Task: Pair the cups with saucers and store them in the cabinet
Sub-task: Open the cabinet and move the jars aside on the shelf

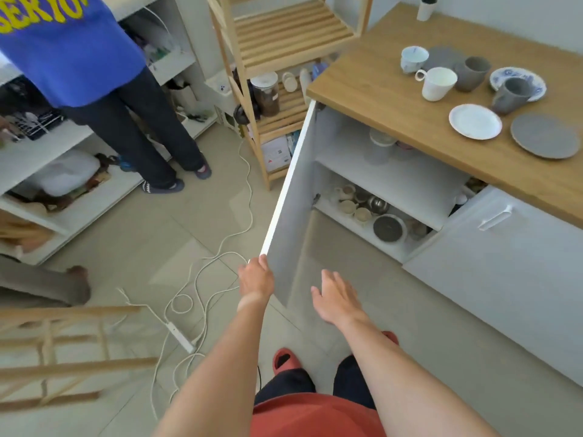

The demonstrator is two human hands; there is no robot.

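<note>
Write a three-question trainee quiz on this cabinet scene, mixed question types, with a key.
1. True or false: the left hand grips the edge of the open cabinet door.
2. How many saucers lie on the countertop: A two, B four, C six?
3. Fill in: the right hand holds ____.

Key:
1. True.
2. B: white saucer, grey saucer, blue-patterned saucer under a grey cup, and a grey saucer at the back.
3. Nothing; it is open.
</note>
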